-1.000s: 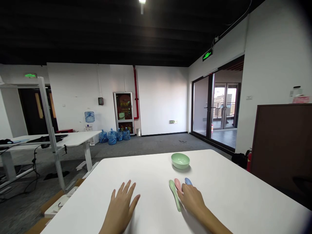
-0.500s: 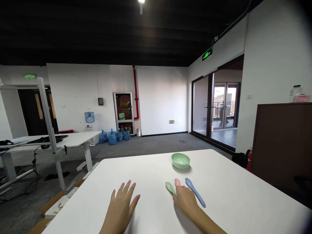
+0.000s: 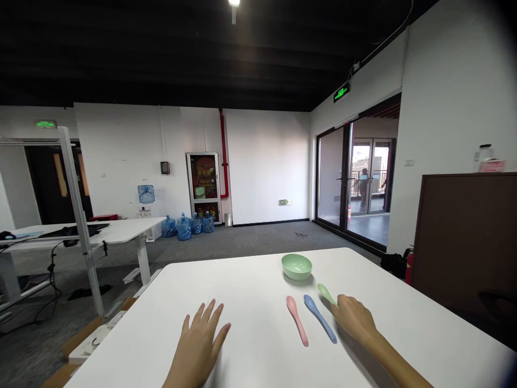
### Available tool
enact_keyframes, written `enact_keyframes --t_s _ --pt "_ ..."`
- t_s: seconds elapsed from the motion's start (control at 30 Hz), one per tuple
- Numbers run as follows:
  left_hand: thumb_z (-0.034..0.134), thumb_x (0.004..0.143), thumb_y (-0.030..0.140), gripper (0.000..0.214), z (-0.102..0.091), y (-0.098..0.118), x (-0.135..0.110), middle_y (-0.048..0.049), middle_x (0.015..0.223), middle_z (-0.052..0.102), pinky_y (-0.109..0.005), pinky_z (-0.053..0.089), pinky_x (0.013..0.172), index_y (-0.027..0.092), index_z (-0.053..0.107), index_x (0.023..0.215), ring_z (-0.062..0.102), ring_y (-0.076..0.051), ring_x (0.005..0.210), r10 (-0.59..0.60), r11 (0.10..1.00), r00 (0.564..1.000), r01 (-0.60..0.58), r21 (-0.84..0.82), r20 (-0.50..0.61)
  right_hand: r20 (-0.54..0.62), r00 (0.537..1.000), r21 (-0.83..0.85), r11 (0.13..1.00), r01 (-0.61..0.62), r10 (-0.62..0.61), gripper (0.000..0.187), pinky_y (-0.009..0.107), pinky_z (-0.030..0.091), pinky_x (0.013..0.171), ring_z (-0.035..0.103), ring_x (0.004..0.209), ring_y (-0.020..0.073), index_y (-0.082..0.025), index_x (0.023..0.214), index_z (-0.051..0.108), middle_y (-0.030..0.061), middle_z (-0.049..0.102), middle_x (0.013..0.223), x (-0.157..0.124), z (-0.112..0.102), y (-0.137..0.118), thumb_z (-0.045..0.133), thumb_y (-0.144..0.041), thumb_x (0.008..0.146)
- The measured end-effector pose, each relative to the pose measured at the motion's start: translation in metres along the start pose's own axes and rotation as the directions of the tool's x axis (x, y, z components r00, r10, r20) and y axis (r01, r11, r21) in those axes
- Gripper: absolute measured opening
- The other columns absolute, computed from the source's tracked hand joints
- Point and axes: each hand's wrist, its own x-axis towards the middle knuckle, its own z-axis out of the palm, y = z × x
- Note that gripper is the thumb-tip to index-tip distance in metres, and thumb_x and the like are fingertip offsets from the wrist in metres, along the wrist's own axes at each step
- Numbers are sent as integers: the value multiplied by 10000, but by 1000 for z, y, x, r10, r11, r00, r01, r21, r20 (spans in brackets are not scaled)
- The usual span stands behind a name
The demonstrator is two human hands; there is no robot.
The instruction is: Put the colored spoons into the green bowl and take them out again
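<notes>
Now, the right hand (image 3: 354,317) curls over a pale green plastic spoon (image 3: 325,293); the left hand (image 3: 197,339) lies spread open.

I'm in an open office room: white desks (image 3: 92,229) at the left, blue water jugs (image 3: 183,229) along the back wall, a lit exit sign (image 3: 341,92) upper right, grey carpet (image 3: 242,237), and glass doors (image 3: 332,172) on the right.

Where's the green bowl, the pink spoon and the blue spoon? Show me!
green bowl (image 3: 297,265), head view, inside the bowl
pink spoon (image 3: 298,321), head view, middle of the handle
blue spoon (image 3: 320,319), head view, middle of the handle
</notes>
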Motion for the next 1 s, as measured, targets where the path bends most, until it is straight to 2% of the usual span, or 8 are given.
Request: enact_keyframes --t_s 0.17,0.37,0.83,1.0 --pt "355 1031 502 576 0 -1 1 -95 1649 473 -640 370 1221 263 527 1526 392 -359 1545 5 1000 1000 -5 -11 -5 16 1000 -35 999 -20 20 317 333 369 674 716 919 293 -146 961 708 169 743 1009 3 12 18 410 -244 1012" --pt "356 1029 513 582 1 -2 1 -85 1655 467 -636 357 1231 268 519 1532 385 -358 1548 0 1000 1000 0 -7 4 32 999 -45 999 -30 31 324 352 375 685 716 951 312 -139 979 698 182 740 1048 6 19 24 389 -230 1009" --pt "378 1019 509 561 6 -5 2 -92 1621 514 -642 388 1207 283 560 1499 431 -361 1524 13 1000 999 -14 -19 -47 29 999 -51 998 -38 40 305 350 369 668 721 946 310 -150 965 692 174 744 1038 5 24 31 418 -274 1014" --pt "383 1024 503 564 2 -3 2 -98 1629 502 -640 385 1212 271 548 1510 423 -362 1528 15 1000 999 -16 -17 -32 20 999 -40 998 -46 47 303 348 365 660 717 919 308 -154 951 691 169 740 1020 1 16 28 429 -292 1013"
